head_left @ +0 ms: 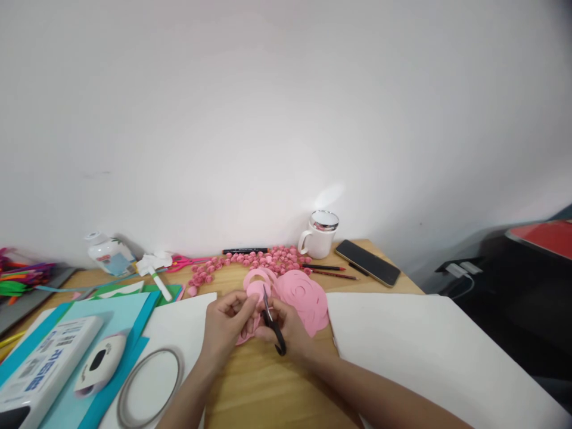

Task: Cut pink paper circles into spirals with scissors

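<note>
Both hands are low in the middle of the wooden bench (268,387), right up against each other. The right hand (292,330) is closed around black-handled scissors (272,322), blades pointing up and away into a pink paper piece (255,293). The left hand (227,325) pinches that same pink piece from the other side, fingers curled on it. So the paper sits between the two hands, just above the bench.

Right behind it there's a stack of pink paper circles (304,295), some with spiral cuts, and behind that a scatter of little pink rolled roses (250,261) running toward the wall.

Other stuff around: white mug (319,235) with a shiny lid, phone (367,262) lying face up beside it, a couple of pencils (330,271), a black marker (245,251). White sheets (424,351) on both sides of the hands. Off to the left, blue paper (120,310), a metal ring (149,387), a white gadget (100,363), and a bunch of colourful strips (22,277) at the far edge.
</note>
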`<state>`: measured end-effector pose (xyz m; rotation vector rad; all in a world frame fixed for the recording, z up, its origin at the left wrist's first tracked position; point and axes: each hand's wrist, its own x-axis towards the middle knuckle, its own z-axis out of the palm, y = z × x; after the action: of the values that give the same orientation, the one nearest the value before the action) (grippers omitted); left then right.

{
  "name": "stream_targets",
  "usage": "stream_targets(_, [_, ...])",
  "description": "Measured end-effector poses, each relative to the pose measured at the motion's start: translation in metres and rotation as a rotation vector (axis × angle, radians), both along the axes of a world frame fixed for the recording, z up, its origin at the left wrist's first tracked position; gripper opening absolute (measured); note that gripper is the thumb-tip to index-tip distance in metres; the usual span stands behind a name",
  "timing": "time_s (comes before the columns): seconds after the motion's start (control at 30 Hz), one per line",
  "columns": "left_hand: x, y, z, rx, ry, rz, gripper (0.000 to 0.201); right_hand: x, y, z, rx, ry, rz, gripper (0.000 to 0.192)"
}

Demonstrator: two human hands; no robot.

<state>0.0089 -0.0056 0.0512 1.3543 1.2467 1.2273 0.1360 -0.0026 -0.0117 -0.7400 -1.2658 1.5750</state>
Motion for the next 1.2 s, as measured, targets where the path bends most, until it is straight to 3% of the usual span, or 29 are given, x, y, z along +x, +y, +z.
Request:
stream_targets(0.4, [-0.006, 0.003, 0.006, 0.008, 0.009, 0.050, 0.024, 0.000, -0.003, 0.001, -0.102, -0.121, -0.006, 0.030])
stream_targets(0.7, [-0.010, 0.006, 0.001, 0.080, -0.041, 0.137, 0.021, -0.003, -0.007, 0.008, -0.121, -0.105, -0.050, 0.025])
stream_targets(1.0, [-0.006, 0.003, 0.001, 0.043, 0.067, 0.069, 0.021, 0.000, -0.006, 0.002, -0.107, -0.105, 0.026, 0.033])
stream_targets(1.2, [-0.007, 0.004, 0.001, -0.014, 0.091, -0.037, 0.024, 0.001, -0.005, 0.010, -0.041, -0.081, -0.029, 0.038])
